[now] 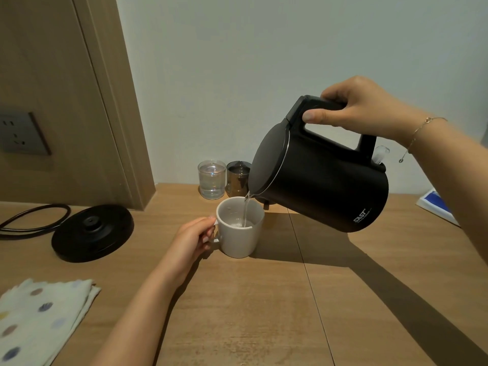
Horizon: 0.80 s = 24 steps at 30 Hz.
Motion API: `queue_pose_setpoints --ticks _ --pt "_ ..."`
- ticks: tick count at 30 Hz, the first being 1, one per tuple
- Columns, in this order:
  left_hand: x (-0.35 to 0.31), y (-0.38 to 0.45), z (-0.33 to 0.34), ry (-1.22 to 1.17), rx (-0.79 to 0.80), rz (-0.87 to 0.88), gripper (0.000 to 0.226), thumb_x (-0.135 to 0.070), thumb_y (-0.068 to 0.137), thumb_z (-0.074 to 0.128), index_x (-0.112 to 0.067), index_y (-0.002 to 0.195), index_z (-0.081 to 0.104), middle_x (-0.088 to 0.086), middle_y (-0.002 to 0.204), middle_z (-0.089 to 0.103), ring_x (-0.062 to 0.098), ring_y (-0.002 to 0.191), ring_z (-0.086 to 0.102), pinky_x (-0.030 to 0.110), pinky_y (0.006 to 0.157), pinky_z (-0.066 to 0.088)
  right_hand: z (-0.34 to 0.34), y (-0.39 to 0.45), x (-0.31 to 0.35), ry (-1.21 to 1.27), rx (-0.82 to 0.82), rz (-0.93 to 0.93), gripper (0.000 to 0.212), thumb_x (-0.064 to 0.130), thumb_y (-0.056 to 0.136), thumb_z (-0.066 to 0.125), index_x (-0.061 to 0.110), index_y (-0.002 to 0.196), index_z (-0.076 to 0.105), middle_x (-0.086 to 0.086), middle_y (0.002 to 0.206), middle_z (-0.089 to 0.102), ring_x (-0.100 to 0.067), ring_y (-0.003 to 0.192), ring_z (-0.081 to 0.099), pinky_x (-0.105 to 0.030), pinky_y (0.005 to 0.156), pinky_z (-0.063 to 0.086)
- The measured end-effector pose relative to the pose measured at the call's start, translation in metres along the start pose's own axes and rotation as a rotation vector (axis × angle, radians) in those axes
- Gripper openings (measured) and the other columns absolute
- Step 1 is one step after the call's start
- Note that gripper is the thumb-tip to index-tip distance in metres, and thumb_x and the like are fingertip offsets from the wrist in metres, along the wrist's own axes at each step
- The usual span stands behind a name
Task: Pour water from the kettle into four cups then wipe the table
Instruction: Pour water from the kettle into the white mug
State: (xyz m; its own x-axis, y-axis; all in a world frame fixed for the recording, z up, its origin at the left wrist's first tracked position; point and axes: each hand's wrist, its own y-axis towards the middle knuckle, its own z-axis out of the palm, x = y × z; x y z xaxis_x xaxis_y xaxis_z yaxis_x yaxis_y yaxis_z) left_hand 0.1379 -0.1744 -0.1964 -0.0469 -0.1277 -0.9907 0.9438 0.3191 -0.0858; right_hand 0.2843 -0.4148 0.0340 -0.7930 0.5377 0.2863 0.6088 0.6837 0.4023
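My right hand (369, 107) grips the handle of a black kettle (319, 186), tilted left with its lid shut. A thin stream of water falls from its spout into a white mug (241, 233) on the wooden table (264, 313). My left hand (192, 240) holds the mug's handle. Behind the mug, by the wall, a clear glass (211, 179) holds water, and a darker glass (237, 178) stands right beside it, partly hidden by the kettle. A folded white cloth with coloured dots (39, 318) lies at the near left.
The kettle's round black base (92, 232) sits on the table at the left, its cord (34, 217) looping off to the left. A wall socket (22, 133) is on the wooden panel above. A white and blue flat item (435, 204) lies at the right edge.
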Motion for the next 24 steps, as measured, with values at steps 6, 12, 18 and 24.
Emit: queue_pose_setpoints --ticks 6,12,18,24 --pt "-0.0001 0.0003 0.0001 0.003 0.000 -0.001 0.039 -0.027 0.096 0.050 -0.015 0.060 0.042 -0.001 0.054 0.034 0.012 0.052 0.032 0.031 0.058 0.031 0.0004 -0.0013 0.0002 0.023 0.001 0.016 0.073 0.066 0.070 0.063 -0.003 0.064 0.041 -0.009 0.060 0.029 -0.013 0.053 0.026 -0.032 0.056 0.021" --pt "0.0001 0.0004 0.0003 -0.005 0.006 0.006 0.038 -0.027 0.096 0.051 -0.015 0.061 0.042 -0.002 0.054 0.034 0.011 0.052 0.033 0.029 0.059 0.031 0.0004 0.0008 -0.0008 0.026 0.005 0.015 0.079 0.068 0.069 0.061 -0.010 0.070 0.047 -0.010 0.059 0.035 -0.014 0.054 0.031 -0.030 0.057 0.024" --pt "0.0009 0.0009 -0.0008 -0.003 0.006 -0.003 0.038 -0.027 0.096 0.051 -0.017 0.060 0.044 -0.002 0.055 0.035 0.013 0.055 0.034 0.030 0.060 0.033 -0.0015 0.0036 -0.0011 0.026 0.010 0.023 0.076 0.067 0.069 0.061 -0.009 0.074 0.053 -0.013 0.062 0.043 -0.016 0.054 0.036 -0.030 0.057 0.028" --pt "-0.0012 -0.0006 0.0008 -0.011 0.000 0.003 0.038 -0.026 0.097 0.051 -0.016 0.061 0.044 -0.002 0.054 0.035 0.010 0.051 0.033 0.028 0.058 0.032 -0.0025 0.0050 -0.0013 0.026 0.012 0.026 0.074 0.067 0.070 0.061 -0.007 0.072 0.053 -0.011 0.060 0.042 -0.010 0.049 0.034 -0.030 0.055 0.029"
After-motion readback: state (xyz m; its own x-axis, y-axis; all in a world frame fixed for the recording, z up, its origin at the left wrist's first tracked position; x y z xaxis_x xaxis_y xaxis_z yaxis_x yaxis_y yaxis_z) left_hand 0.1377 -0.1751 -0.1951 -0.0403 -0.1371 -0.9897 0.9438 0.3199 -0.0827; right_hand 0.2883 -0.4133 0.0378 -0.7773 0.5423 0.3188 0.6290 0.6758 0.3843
